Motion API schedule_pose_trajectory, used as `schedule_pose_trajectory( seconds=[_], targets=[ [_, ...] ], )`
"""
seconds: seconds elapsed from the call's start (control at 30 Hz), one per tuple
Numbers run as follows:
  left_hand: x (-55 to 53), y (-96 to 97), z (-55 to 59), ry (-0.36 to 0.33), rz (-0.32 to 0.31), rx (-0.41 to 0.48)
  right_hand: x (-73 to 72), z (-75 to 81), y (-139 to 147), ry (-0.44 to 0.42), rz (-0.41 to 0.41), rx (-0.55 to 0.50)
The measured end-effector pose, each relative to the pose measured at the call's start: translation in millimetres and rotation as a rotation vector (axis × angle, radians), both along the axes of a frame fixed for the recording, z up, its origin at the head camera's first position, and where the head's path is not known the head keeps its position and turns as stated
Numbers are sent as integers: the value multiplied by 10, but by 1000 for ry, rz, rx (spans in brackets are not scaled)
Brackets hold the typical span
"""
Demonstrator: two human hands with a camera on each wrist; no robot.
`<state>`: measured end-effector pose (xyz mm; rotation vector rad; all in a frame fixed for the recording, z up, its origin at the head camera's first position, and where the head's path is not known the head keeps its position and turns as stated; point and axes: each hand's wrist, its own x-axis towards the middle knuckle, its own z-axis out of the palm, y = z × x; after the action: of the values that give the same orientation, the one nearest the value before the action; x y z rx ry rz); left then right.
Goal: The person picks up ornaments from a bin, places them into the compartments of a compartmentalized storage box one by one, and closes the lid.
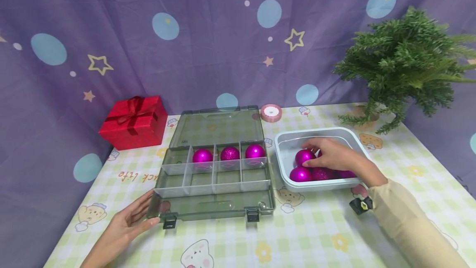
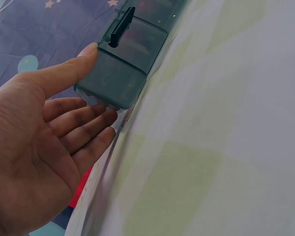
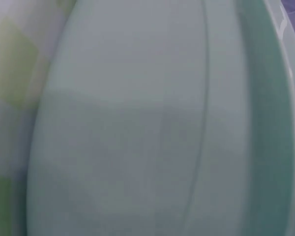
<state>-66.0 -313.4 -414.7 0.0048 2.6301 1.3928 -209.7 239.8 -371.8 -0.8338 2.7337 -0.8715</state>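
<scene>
A translucent dark-green divided box (image 1: 212, 216) lies with its lid folded back. Three shiny magenta ball ornaments, among them the left one (image 1: 202, 156), sit in separate compartments of its back row. My left hand (image 1: 122, 224) is at the box's front left corner, thumb at the front and fingers loosely straight along the side; the left wrist view shows this hand (image 2: 54, 142) close up. Inside the pale blue basin (image 1: 316, 133), my right hand (image 1: 331, 155) grips a magenta ball ornament (image 1: 304, 157) between thumb and fingers. Several more lie beneath, partly hidden by the hand.
A red gift box (image 1: 135, 123) with a bow stands at the back left. Behind the basin is a roll of pink ribbon (image 1: 271, 113). An artificial fir tree (image 1: 405, 61) rises at the back right. A small black object (image 1: 360, 206) lies below the right forearm. The basin's wall (image 3: 137, 123) fills the right wrist view.
</scene>
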Motion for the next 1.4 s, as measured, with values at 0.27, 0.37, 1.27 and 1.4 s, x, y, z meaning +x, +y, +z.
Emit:
schedule_pose_trajectory(
  seconds=[0.27, 0.37, 1.27, 1.4],
  targets=[
    [-5, 12, -1, -12, 11, 3, -21, -1, -22, -1, 11, 13],
    [-4, 15, 8, -13, 11, 6, -24, -5, -22, 1, 15, 7],
    [5, 0, -5, 30, -9, 22, 12, 257, 17, 47, -98, -95],
    [9, 9, -3, 35, -6, 33, 16, 313, -3, 42, -99, -124]
  ],
)
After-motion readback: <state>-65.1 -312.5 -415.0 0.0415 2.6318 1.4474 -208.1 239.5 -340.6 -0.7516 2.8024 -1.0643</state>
